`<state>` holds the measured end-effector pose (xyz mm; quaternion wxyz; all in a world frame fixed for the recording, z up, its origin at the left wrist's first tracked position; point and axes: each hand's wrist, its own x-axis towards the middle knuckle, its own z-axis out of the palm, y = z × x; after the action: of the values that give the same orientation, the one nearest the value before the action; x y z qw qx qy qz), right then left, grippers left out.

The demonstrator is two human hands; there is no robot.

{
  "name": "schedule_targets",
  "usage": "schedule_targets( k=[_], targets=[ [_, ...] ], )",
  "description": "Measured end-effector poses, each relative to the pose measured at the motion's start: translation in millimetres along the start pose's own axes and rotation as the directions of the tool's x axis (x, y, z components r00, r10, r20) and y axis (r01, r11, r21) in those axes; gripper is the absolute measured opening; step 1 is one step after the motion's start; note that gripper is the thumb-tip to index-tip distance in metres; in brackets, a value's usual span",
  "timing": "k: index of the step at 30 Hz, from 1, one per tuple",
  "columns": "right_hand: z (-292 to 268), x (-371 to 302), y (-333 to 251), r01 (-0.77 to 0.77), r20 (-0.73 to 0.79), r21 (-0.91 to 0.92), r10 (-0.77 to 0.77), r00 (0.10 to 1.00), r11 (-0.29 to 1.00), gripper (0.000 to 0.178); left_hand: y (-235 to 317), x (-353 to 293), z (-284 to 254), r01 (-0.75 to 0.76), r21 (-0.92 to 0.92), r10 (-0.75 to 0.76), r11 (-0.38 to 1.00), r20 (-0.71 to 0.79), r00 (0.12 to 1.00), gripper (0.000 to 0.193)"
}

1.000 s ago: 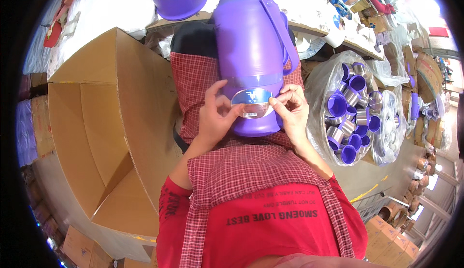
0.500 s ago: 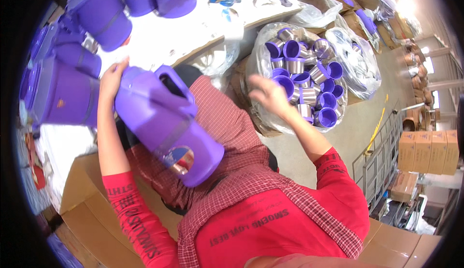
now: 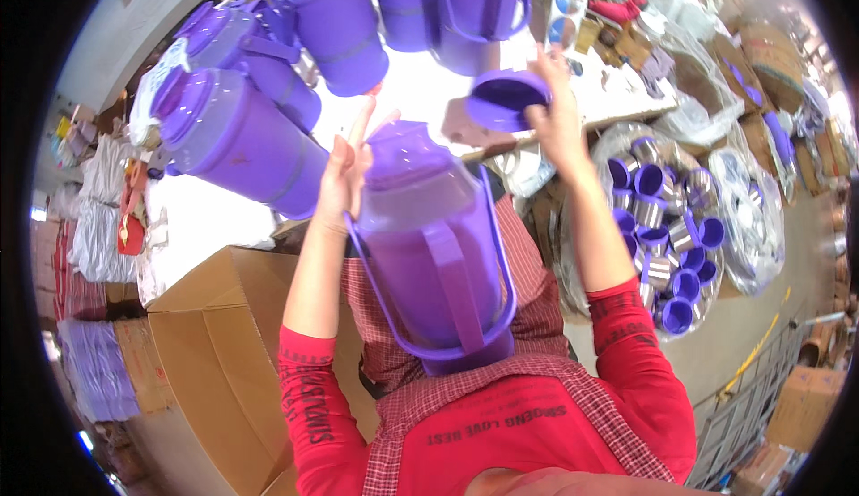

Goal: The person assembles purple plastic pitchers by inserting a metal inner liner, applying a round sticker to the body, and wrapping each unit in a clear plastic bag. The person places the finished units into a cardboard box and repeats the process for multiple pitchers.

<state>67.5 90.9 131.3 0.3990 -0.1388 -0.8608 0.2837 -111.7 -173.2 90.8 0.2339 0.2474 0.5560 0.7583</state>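
A large purple thermos jug (image 3: 429,272) rests on my lap against the checked apron, its lid end pointing away from me and its side handle and long carrying loop facing up. Beside the lid, my left hand (image 3: 347,169) has its fingers stretched out. My right hand (image 3: 559,111) grips a purple cup (image 3: 510,100) by its side, above the table edge. The cup's dark hollow shows, and it is apart from the jug. Whether the left fingers touch the jug's shoulder is hard to make out.
More purple jugs (image 3: 246,147) stand on the white table (image 3: 201,214). At right, a clear plastic bag (image 3: 608,142) holds several steel cups with purple insides (image 3: 676,312). An opened cardboard box (image 3: 201,353) stands at left. A metal rack (image 3: 725,424) is at lower right.
The jug has swung from a slant, base towards me, to nearly straight with its handle up. My right hand, empty before, now has a cup. The view has shifted left.
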Motion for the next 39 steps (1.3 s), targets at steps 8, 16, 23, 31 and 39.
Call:
schedule_targets(
  k=[8, 16, 23, 31, 39],
  targets=[
    [98.2, 22.1, -64.4, -0.325, 0.417, 0.810, -0.090, 0.904, 0.488, 0.085, 22.1, -12.0, -13.4, 0.369, -0.433, -0.317, 0.822, 0.190, 0.929, 0.085],
    [125.7, 26.2, -69.7, -0.338, 0.404, 0.878, -0.146, 0.903, 0.338, 0.081, 18.9, -3.5, -7.3, 0.047, -0.085, -0.030, 0.995, 0.186, 0.982, 0.103],
    [141.0, 29.0, -60.7, -0.357, 0.460, 0.857, -0.240, 0.855, 0.372, 0.069, 11.5, -8.9, -22.0, 0.003, -0.172, 0.013, 0.985, 0.094, 0.995, 0.104],
    [110.8, 30.8, -82.9, -0.261, 0.524, 0.660, -0.182, 0.832, 0.705, 0.053, 12.7, -37.8, -41.0, -0.284, 0.021, 0.285, 0.959, -0.101, 0.953, 0.062],
    [117.3, 64.3, -91.7, -0.077, 0.465, 0.707, -0.381, 0.799, 0.703, 0.061, -26.7, -36.7, -150.4, -0.247, -0.076, 0.115, 0.966, -0.729, 0.675, 0.064]
  ],
)
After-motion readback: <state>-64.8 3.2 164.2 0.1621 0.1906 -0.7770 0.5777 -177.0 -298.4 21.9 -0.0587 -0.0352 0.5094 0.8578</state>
